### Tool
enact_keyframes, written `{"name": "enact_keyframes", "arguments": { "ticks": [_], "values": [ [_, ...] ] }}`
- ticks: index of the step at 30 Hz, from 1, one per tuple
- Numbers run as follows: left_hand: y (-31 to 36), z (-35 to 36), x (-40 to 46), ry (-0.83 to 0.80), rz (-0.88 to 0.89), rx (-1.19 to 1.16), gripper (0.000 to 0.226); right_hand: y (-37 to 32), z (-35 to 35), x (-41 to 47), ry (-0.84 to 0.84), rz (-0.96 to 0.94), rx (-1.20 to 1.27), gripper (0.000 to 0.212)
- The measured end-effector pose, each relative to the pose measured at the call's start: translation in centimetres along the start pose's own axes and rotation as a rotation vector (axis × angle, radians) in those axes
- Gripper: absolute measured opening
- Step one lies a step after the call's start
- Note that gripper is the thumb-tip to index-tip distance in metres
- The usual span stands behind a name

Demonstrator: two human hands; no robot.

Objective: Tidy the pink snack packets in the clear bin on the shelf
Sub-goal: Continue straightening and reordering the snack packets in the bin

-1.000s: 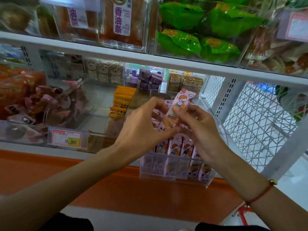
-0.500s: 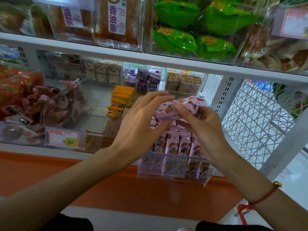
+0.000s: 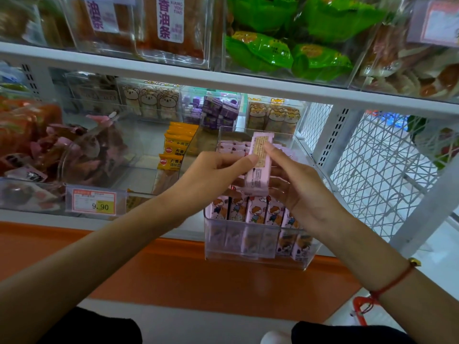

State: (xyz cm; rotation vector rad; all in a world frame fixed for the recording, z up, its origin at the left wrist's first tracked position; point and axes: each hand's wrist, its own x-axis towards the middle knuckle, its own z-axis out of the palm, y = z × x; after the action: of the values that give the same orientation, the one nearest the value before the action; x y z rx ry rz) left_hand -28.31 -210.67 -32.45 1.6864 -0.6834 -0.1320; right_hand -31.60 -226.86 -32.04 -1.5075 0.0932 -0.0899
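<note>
A clear bin (image 3: 255,252) stands at the front edge of the shelf, pulled partly out over the orange base. Pink snack packets (image 3: 250,212) with a cartoon child stand upright in rows inside it. One pink packet (image 3: 259,165) is held above the bin with its printed back toward me. My left hand (image 3: 211,177) pinches its left edge with thumb and fingers. My right hand (image 3: 295,184) holds its right side, fingertips on the back and palm behind it. The packets under my hands are hidden.
Yellow packets (image 3: 173,155) stand in a clear bin left of the pink ones. A price tag (image 3: 94,201) reading 9.90 hangs on the shelf front. Purple boxes (image 3: 218,115) and bear-print packets (image 3: 149,100) sit behind. A white wire panel (image 3: 372,175) closes the right side.
The packet went from upright with its picture toward me, through a sideways turn, to upright again with its printed back facing me. Both hands stayed above the bin.
</note>
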Motion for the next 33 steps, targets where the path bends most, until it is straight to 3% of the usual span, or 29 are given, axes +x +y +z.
{"name": "enact_keyframes", "arguments": {
  "ticks": [4,6,11,17,22,26,30,33],
  "values": [
    [-0.1,-0.2,0.2,0.007,-0.065,-0.022,0.022,0.0,0.2,0.0,-0.021,-0.012,0.002,0.036],
    [-0.1,-0.5,0.2,0.064,0.025,0.092,0.034,0.1,0.3,0.0,-0.027,-0.105,-0.026,0.038],
    [0.3,-1.7,0.1,0.159,0.324,0.343,0.035,-0.2,0.3,-0.4,-0.1,-0.382,-0.024,0.044],
    [-0.2,-1.6,0.1,0.158,0.374,0.387,0.037,0.0,0.2,-0.8,-0.137,-0.453,-0.136,0.041],
    [-0.5,-1.5,0.2,0.134,0.344,0.328,0.035,0.2,-0.2,-0.7,-0.13,-0.442,-0.153,0.045],
    [-0.2,-0.9,0.3,0.237,0.142,-0.006,0.042,0.4,0.0,-0.7,-0.087,-0.448,-0.312,0.072],
    [0.0,-0.2,0.3,0.256,0.046,-0.111,0.054,0.5,0.6,-0.9,-0.028,-0.527,-0.324,0.044],
    [0.6,-0.9,0.4,0.252,0.07,-0.167,0.07,0.3,0.3,-0.5,-0.041,-0.454,-0.222,0.027]
  ]
}}
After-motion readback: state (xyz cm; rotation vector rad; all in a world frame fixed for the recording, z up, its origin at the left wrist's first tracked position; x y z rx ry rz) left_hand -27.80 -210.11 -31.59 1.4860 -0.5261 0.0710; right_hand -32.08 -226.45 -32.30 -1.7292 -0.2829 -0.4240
